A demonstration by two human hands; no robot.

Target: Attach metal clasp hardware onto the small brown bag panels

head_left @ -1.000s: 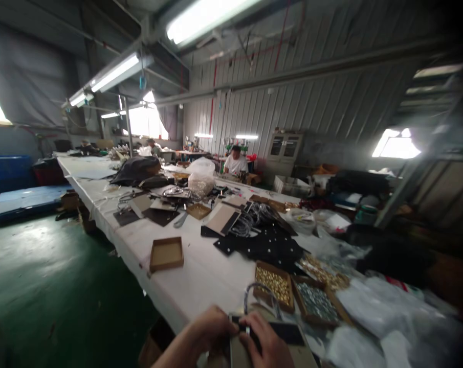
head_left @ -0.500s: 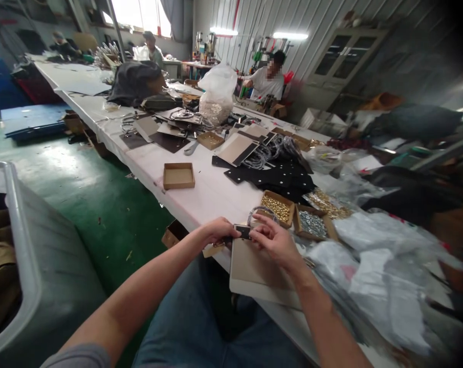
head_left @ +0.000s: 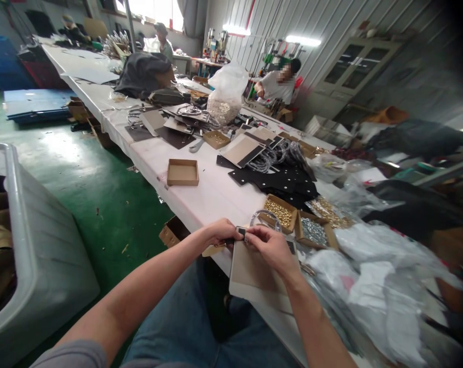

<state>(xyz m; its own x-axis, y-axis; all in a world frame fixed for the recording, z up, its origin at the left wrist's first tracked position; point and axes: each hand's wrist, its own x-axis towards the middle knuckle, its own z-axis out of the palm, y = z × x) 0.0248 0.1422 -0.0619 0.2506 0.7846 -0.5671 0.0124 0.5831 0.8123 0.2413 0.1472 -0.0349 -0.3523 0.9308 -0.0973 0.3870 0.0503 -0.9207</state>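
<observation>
A flat beige board with a black strip along its far edge (head_left: 259,273) lies at the table's near edge, partly over my lap. My left hand (head_left: 224,232) is closed on the board's far left corner, thumb on top of the black strip. My right hand (head_left: 268,248) pinches at the same strip just to the right, fingertips together; what they hold, if anything, is too small to make out. Just beyond my right hand is a clear-grey looped cord (head_left: 267,213). A box of gold-coloured small fittings (head_left: 280,212) and a box of silver ones (head_left: 311,230) stand close by.
A shallow cardboard box (head_left: 182,173) rests on the white table (head_left: 216,197). Black punched pieces (head_left: 277,184) and stacked boards (head_left: 242,148) lie farther back. Plastic bags (head_left: 384,286) crowd the right side. A grey bin (head_left: 50,245) stands left. A person (head_left: 279,87) sits across the table.
My right hand's raised fingers have come down and closed into a pinch at the black strip. My left hand keeps its hold on the corner. The view has shifted slightly.
</observation>
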